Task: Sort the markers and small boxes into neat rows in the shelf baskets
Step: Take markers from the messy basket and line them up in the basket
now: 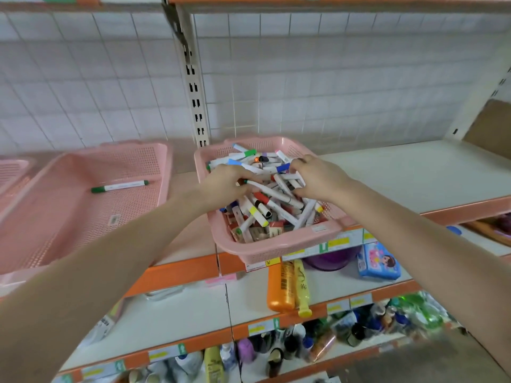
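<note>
Three pink baskets, one lone green marker, heaped markers beyond counting, one left hand, one right hand.

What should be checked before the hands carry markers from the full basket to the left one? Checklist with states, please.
1. Left hand holds a long white marker: ok.
2. Right hand holds several white markers: ok; how many, cannot tell.
3. Wide pink mesh basket on the left has room, with only one green-capped white marker lying in it: ok.
4. Full pink mesh basket sits fully on the shelf: not ok, its front juts past the orange shelf edge.
5. Small red-and-tan boxes separated from markers: not ok, they lie mixed beneath them.
6. All caps on: cannot tell.
</note>
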### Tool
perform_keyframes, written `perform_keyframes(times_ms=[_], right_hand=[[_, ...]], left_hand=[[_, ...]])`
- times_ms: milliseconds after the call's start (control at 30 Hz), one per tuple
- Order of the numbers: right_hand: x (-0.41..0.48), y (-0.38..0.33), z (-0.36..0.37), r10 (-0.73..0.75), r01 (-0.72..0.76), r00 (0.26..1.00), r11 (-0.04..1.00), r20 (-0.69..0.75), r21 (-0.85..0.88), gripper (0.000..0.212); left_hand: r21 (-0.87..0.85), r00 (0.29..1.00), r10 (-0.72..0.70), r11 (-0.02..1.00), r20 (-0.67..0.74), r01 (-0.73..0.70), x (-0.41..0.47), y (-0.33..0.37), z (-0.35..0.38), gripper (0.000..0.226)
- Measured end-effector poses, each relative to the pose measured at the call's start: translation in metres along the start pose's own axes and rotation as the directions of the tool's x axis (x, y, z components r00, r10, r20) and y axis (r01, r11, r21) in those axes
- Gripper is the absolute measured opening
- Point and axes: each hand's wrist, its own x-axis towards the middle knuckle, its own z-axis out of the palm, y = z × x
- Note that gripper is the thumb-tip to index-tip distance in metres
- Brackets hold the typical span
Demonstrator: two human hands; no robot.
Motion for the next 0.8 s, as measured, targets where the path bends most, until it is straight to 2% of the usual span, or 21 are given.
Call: perform_keyframes(times_ms=[100, 267, 400, 533, 667, 800], right_hand=[[0.000, -0.002, 0.001, 0.021, -0.020, 1.000, 1.000, 0.016, -0.012, 0.057], [0.001, -0.004, -0.005, 0.052, -0.053, 0.998, 0.998, 0.020, 0.017, 0.036], [0.002, -0.002, -0.009, 0.058, -0.057, 0.998, 0.989, 0.000, 0.135, 0.033], [0.010, -0.009, -0.026, 0.047, -0.029, 0.997, 0.963, -0.062, 0.268, 0.029], [0.027, -0.037, -0.041, 0.051, 0.007, 0.990, 0.916, -0.135, 0.402, 0.022], [0.051, -0.074, -0.049, -0.011, 0.085, 0.986, 0.891, -0.164, 0.447, 0.021]], left_hand=[[-0.019, 0.999, 0.005, 1.000, -0.050, -0.006, 0.000, -0.001, -0.002, 0.027], [-0.086, 0.998, -0.003, 0.996, -0.063, -0.002, -0.001, -0.004, -0.007, 0.022], [-0.082, 0.992, 0.004, 0.997, -0.127, -0.015, -0.001, -0.009, -0.017, 0.023], [-0.132, 0.957, -0.050, 0.991, -0.287, 0.012, -0.006, -0.017, -0.031, 0.022], [-0.182, 0.916, -0.103, 0.983, -0.387, 0.034, -0.023, -0.031, -0.041, 0.021], [-0.194, 0.862, -0.190, 0.975, -0.469, 0.109, -0.050, -0.058, -0.058, 0.023]])
